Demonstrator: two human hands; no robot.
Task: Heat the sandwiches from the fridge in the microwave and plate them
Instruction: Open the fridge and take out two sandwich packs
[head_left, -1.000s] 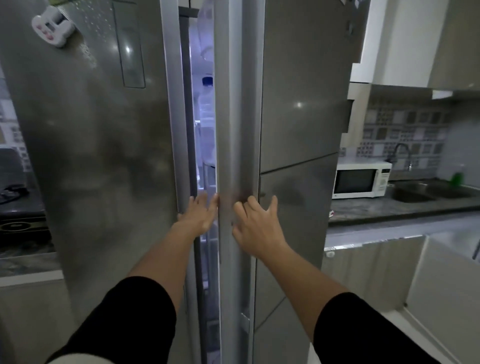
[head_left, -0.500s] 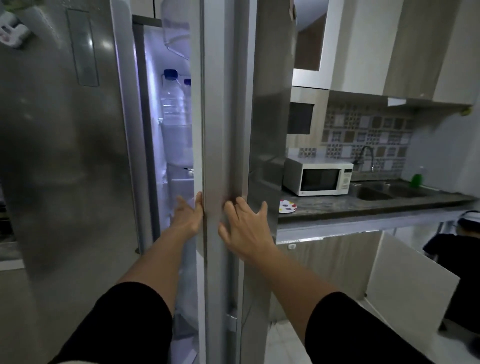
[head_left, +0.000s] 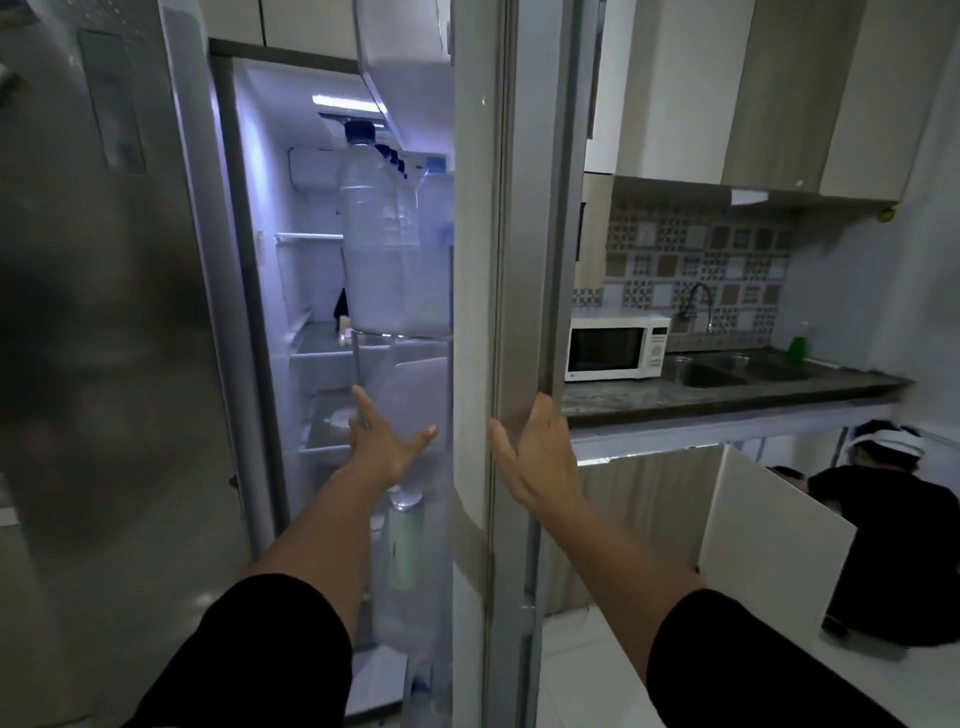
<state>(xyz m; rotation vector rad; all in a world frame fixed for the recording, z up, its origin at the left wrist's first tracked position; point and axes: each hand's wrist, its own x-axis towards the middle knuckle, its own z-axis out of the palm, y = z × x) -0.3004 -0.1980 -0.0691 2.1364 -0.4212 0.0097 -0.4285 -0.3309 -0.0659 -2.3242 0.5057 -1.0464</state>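
The fridge's right door (head_left: 498, 260) stands swung wide, edge-on to me, and the lit fridge interior (head_left: 291, 270) shows behind it. My right hand (head_left: 535, 457) rests with straight fingers on the door's outer edge. My left hand (head_left: 387, 441) reaches into the opening with spread fingers and holds nothing. On a lower shelf just past that hand lies something pale and round (head_left: 340, 418), too dim to name. I cannot pick out any sandwiches. A white microwave (head_left: 615, 345), door closed, sits on the counter to the right.
Large water bottles (head_left: 382, 234) fill the door rack, and a green bottle (head_left: 405, 545) sits lower. The left fridge door (head_left: 104, 312) is closed. A sink (head_left: 727, 369) and tap lie right of the microwave. A person (head_left: 883, 519) crouches by an open white cabinet door (head_left: 769, 535).
The right fridge door has swung much wider. My left hand left the door edge and reached inside. My right hand slid to the door's outer edge.
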